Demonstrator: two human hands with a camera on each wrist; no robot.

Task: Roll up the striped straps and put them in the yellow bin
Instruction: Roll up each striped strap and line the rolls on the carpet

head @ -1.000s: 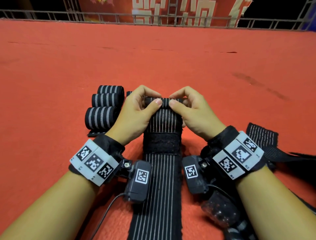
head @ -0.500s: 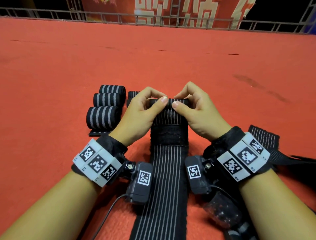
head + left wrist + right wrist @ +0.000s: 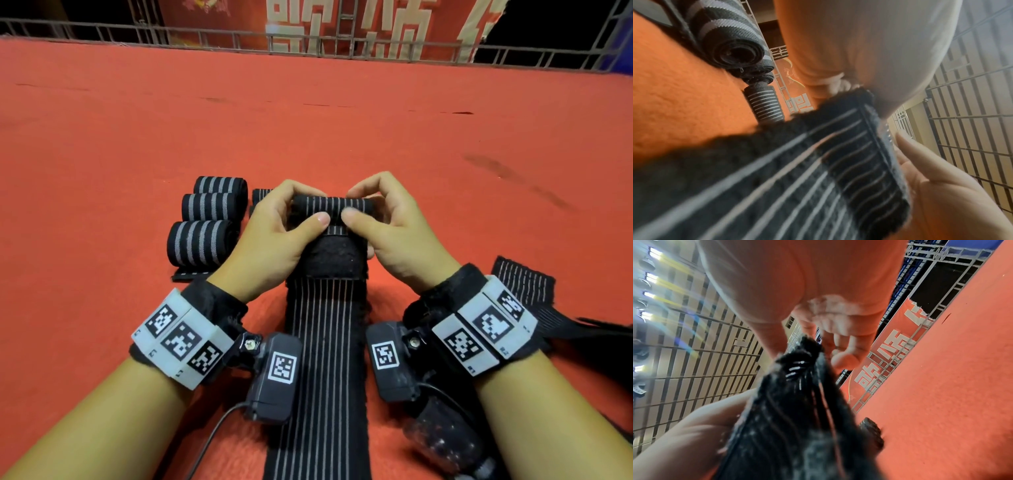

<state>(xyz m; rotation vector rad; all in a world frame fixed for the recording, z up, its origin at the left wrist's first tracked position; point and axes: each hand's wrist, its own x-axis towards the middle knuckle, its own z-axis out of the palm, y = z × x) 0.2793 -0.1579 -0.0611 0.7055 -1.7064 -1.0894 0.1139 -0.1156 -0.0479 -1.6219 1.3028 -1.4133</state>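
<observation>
Both hands are on the far end of a long black striped strap (image 3: 327,370) that runs down the middle of the red carpet (image 3: 308,130) toward the camera. The far end is wound into a small tight roll (image 3: 337,205), and each hand has it from one side. The left hand (image 3: 274,236) curls its fingers over the far side of the roll with the thumb pressed on the near side; the right hand (image 3: 394,226) mirrors it, thumb tip almost meeting the left thumb in the middle. So both are pinching the roll, fingers bunched together rather than spread. Just near of the roll there's a fuzzy black velcro patch (image 3: 330,257) on the strap, with the flat pinstriped part after that.

To the left of the left hand sit three finished rolled straps (image 3: 202,241) lined up near to far, touching each other, with part of another one peeking out behind the left hand. On the right, near the right wrist, an unrolled strap (image 3: 524,284) lies flat on the carpet. Along the far edge there's a metal railing (image 3: 205,36) with a red banner (image 3: 342,24) behind it. I can't see the yellow bin in any view.
</observation>
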